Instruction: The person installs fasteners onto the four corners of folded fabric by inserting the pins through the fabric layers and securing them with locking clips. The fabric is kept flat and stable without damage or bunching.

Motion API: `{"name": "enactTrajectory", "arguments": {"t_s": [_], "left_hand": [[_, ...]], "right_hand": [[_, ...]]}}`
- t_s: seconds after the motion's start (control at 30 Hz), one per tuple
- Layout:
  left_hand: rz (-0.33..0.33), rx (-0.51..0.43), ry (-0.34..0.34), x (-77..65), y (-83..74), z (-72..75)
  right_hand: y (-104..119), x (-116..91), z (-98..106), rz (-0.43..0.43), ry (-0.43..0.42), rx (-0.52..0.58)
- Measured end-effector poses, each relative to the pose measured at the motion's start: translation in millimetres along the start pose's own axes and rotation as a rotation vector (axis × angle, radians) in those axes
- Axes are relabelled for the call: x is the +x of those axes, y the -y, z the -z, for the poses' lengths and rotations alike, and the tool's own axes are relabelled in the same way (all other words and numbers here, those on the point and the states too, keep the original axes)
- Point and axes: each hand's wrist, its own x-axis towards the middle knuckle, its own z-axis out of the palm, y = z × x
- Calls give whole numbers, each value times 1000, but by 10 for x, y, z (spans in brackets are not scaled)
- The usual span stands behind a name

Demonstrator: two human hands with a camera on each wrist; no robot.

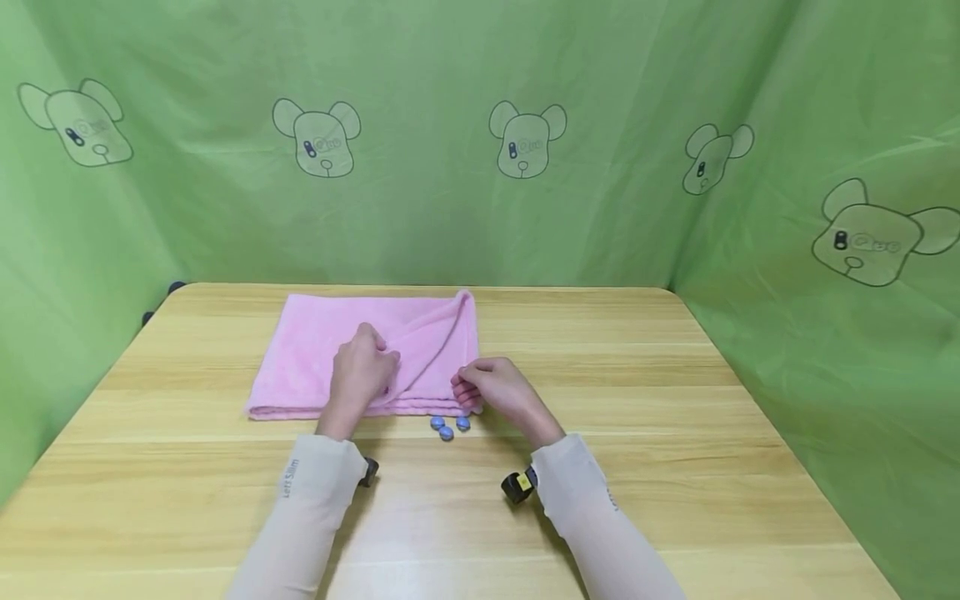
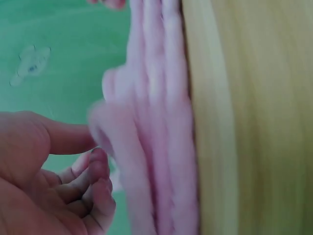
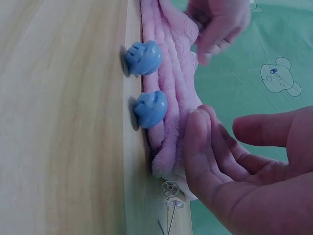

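A folded pink plush cloth [image 1: 315,342] lies on the wooden table, its top layer turned back diagonally near the right side. My left hand [image 1: 362,367] pinches the edge of this turned-back layer; in the left wrist view, the thumb [image 2: 73,138] presses on the fold. By the cloth's right front corner is my right hand [image 1: 502,390], fingers loosely bent and thumb apart from them, holding nothing visible. Small blue rounded fasteners [image 1: 446,433] lie just in front of the cloth. In the right wrist view, a clear disc-headed pin [image 3: 171,191] is beside the cloth's corner.
Light wooden table [image 1: 660,500] surrounds the cloth, with more room to its right and front. Green curtains [image 1: 427,225] with mouse-head drawings hang behind and at both sides. Dark wrist cameras [image 1: 516,487] sit under the sleeves.
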Motion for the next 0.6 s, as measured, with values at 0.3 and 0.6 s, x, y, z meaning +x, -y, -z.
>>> {"name": "enactTrajectory", "arguments": {"t_s": [0.3,0.6], "left_hand": [[-262,-49,66,-143,-390,-164],[-200,82,325,-217,-444,-292]], "right_hand": [[22,3,-6,2,-46,-23],[20,7,10,106,-177,-188]]}}
